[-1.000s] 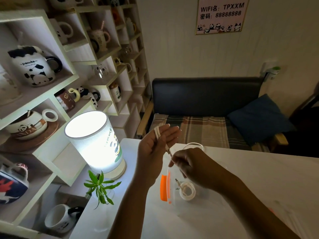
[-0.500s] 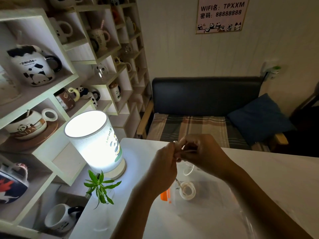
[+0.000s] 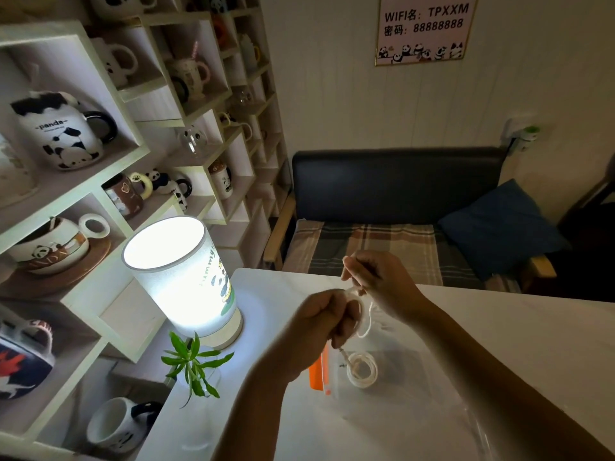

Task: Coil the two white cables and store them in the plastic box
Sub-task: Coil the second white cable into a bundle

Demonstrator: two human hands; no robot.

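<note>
Both hands hold one white cable [image 3: 365,322] above the white table. My left hand [image 3: 324,322] is closed around its loops, which hang out to the right of the fist. My right hand [image 3: 377,281], just above and behind, pinches the cable's free end between fingertips. Below them stands the clear plastic box [image 3: 392,390] with an orange clip [image 3: 316,372] on its left side. A second white cable [image 3: 362,369] lies coiled inside the box, its plug end pointing up-left.
A lit cylindrical lamp [image 3: 183,277] stands at the table's left corner, with a small green plant [image 3: 193,361] in a glass in front of it. Shelves of mugs [image 3: 60,131] fill the left wall. A dark sofa [image 3: 399,194] sits beyond the table's far edge.
My left hand went from open-palmed with the cable across it to a fist around the loops. My right hand rose from near the box to above the left hand, wrapping the cable.
</note>
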